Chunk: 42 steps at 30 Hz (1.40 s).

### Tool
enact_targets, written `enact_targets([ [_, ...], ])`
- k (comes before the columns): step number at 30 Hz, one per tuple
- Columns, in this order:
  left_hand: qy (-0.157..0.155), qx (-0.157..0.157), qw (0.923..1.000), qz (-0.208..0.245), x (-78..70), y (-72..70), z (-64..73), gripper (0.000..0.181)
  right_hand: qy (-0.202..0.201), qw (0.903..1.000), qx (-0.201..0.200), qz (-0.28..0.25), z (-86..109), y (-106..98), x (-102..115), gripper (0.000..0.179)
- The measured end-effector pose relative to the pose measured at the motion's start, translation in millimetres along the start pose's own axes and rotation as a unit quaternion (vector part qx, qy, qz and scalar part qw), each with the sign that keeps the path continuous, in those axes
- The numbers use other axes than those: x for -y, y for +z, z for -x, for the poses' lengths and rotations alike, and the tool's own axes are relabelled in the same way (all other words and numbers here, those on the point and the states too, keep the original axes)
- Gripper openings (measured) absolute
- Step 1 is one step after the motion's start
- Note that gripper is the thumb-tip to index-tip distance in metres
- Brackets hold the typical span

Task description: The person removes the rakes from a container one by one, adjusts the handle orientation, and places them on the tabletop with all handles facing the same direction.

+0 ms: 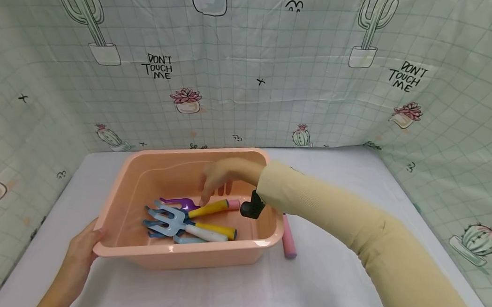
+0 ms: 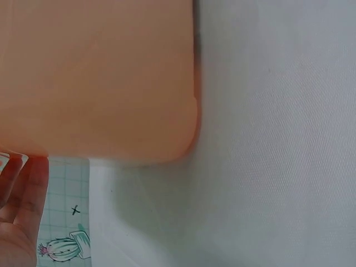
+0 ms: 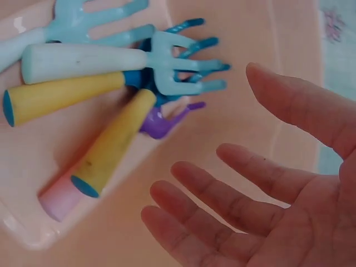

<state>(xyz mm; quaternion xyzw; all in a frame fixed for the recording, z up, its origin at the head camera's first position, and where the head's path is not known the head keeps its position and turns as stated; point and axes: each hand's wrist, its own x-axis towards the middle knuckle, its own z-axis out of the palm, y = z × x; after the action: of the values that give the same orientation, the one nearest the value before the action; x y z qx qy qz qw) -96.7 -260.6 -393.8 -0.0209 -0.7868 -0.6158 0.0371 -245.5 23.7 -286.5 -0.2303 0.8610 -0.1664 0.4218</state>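
Note:
A peach plastic basin (image 1: 184,248) stands on the white table. My left hand (image 1: 80,248) holds its left rim near the front corner; in the left wrist view its fingers (image 2: 30,194) lie against the basin's outer side. Inside, my right hand (image 1: 219,176) hovers with loose, spread fingers and nothing in them. Below it lies a pile of garden hand forks: light blue ones with white handles (image 1: 206,232), blue ones with yellow handles (image 1: 211,208), and a purple tool (image 1: 183,203) with a pink handle (image 3: 58,197), partly covered.
A pink handle (image 1: 288,240) lies on the table just right of the basin, its other end hidden. Cactus-print cloth (image 1: 240,55) walls off the back and sides. A black device (image 1: 252,207) is strapped at the right wrist.

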Motion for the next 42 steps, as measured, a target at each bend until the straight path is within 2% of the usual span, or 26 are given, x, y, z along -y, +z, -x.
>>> enact_targets([
  [7, -0.002, -0.006, 0.9995, -0.030, 0.2, 1.0, 0.7, 0.033, 0.024, 0.9989, 0.037, 0.018, -22.3, 17, 4, 0.052],
  [11, -0.007, -0.008, 0.9989, -0.046, -2.1, 1.7, 0.3, 0.033, 0.032, 0.9984, 0.043, 0.020, -30.6, 29, 3, 0.035],
  [15, -0.015, -0.008, 0.9977, -0.066, -5.1, 3.3, -0.4, 0.035, 0.048, 0.9983, 0.031, 0.009, -33.9, 39, 0, 0.020],
  [20, -0.025, -0.003, 0.9949, -0.098, -8.1, 3.4, -0.4, 0.044, 0.065, 0.9970, 0.037, -0.019, -37.9, 45, -2, 0.031],
  [23, -0.029, 0.001, 0.9940, -0.106, -8.8, 1.7, 0.0, 0.046, 0.070, 0.9960, 0.041, -0.037, -40.9, 49, -3, 0.032],
  [25, -0.030, -0.001, 0.9932, -0.112, -9.1, 0.5, 0.4, 0.046, 0.068, 0.9963, 0.023, -0.047, -40.8, 53, -3, 0.027],
  [30, -0.030, -0.001, 0.9927, -0.117, -8.0, -1.4, 1.1, 0.047, 0.070, 0.9959, -0.006, -0.056, -41.4, 60, -5, 0.015],
  [35, -0.026, 0.001, 0.9930, -0.115, -7.2, -2.0, 1.2, 0.046, 0.086, 0.9947, 0.018, -0.052, -46.6, 60, -6, 0.014],
  [42, -0.020, 0.005, 0.9943, -0.104, -6.4, -2.1, 0.3, 0.043, 0.078, 0.9946, 0.043, -0.053, -51.4, 61, -7, 0.016],
])
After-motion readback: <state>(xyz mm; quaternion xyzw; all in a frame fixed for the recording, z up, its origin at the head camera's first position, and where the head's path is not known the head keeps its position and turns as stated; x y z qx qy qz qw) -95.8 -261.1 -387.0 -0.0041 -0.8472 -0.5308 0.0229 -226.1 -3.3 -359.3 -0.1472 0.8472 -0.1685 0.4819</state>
